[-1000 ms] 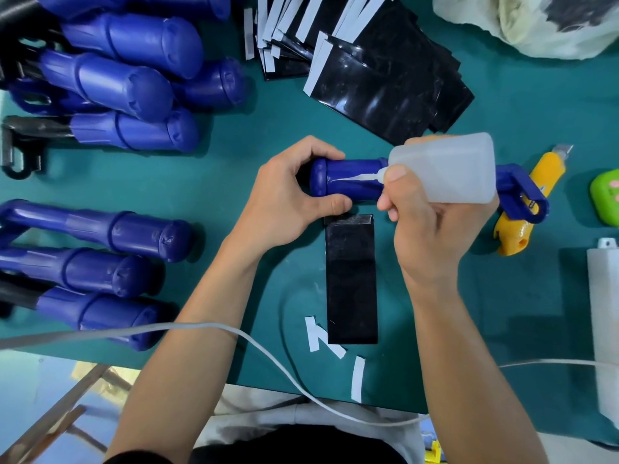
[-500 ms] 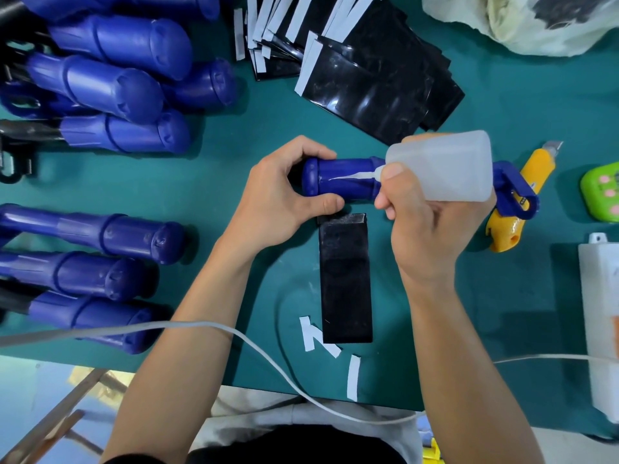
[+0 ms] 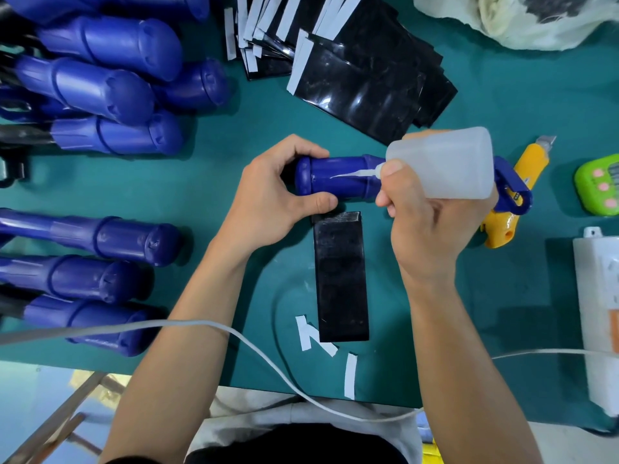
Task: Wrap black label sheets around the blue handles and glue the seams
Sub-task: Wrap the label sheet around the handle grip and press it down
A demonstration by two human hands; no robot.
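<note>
Gripping the blue handle (image 3: 338, 177) by its butt end, the left hand (image 3: 268, 202) holds it over the middle of the desk (image 3: 502, 296). The right hand (image 3: 425, 226) clasps a translucent glue bottle (image 3: 442, 162), its nozzle on the handle. One black label sheet (image 3: 341, 279) lies flat just beneath, reaching toward the near edge.

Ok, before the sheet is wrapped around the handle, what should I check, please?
1. Grip: ok, left hand holds the blue handle steady.
2. Aim: ok, right hand holds the glue bottle, nozzle on the handle.
3. Glue line complete: cannot tell.
4. Sheet: ok, black label sheet lies flat on the table beside the handle.
5. Sheet edge stuck to handle: cannot tell.
</note>
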